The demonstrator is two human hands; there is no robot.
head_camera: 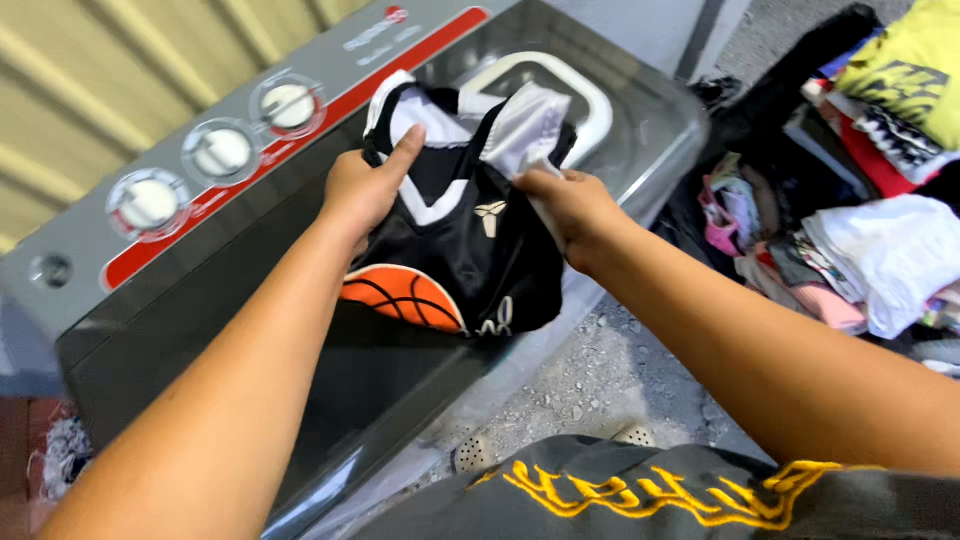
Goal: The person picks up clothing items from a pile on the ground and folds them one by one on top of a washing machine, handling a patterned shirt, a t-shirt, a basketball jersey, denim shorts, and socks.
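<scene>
Gripping black jersey (455, 240) — left hand (365, 190), right hand (570, 205).

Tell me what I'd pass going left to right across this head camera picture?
Three white dials on the washing machine → left hand → black basketball jersey → right hand → heap of mixed clothes.

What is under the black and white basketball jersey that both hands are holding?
Under the black and white basketball jersey, held by the left hand and right hand, lies the grey washing machine's dark lid. The jersey covers part of the white-rimmed lid behind it.
</scene>
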